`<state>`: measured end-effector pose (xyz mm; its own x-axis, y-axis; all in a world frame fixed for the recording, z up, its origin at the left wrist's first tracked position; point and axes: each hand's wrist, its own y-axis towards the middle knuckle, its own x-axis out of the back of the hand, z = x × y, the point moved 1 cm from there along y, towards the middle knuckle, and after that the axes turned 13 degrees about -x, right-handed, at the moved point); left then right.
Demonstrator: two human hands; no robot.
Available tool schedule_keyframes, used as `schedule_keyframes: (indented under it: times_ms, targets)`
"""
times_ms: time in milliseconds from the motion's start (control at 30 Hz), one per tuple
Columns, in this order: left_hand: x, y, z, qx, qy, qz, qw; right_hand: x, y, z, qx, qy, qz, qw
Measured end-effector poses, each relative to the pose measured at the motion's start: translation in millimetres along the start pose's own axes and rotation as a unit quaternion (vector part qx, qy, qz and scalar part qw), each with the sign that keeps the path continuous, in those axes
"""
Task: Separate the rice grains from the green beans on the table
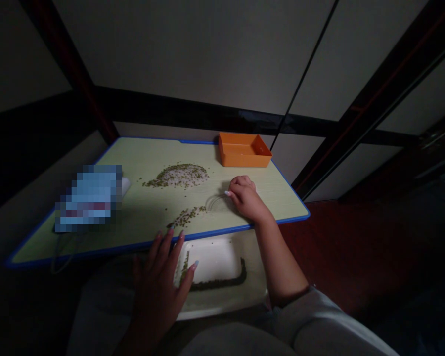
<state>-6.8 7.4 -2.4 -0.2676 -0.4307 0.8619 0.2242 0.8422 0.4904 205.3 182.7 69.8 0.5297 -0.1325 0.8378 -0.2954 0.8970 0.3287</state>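
A pale panelled wall with dark bands (193, 54) stands behind a pale yellow-green rectangular tabletop with blue edging (152, 148). A shallow white rectangular tray (215, 259) sits beyond the tabletop's near edge, dark green grains (218, 284) banked along its near side and up both ends. A light-blue object (92, 193), its details pixelated, lies at the tabletop's left. The left hand (163, 272) spreads its fingers, holding nothing visible, fingertips at the near edge. The right hand (244, 198) is curled on the tabletop; whether it grips anything, I cannot tell. The two hands are apart. An orange open-topped rectangular box (241, 160) stands at the far right corner. Left of it lies a low heap of mixed green and whitish grains (183, 174). Nearer, between the hands, is a smaller scatter of green grains (187, 216). Beside the right hand show faint curved lines (217, 200), too dim to identify.
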Motion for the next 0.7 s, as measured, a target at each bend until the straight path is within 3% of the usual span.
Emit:
schedule_keyframes:
  times_ms: [700]
  targets:
    - [1.4,0.3,-0.9,0.005,-0.011,0.004,1.0,0.3,1.2,-0.7,-0.015,-0.006,-0.002,1.0]
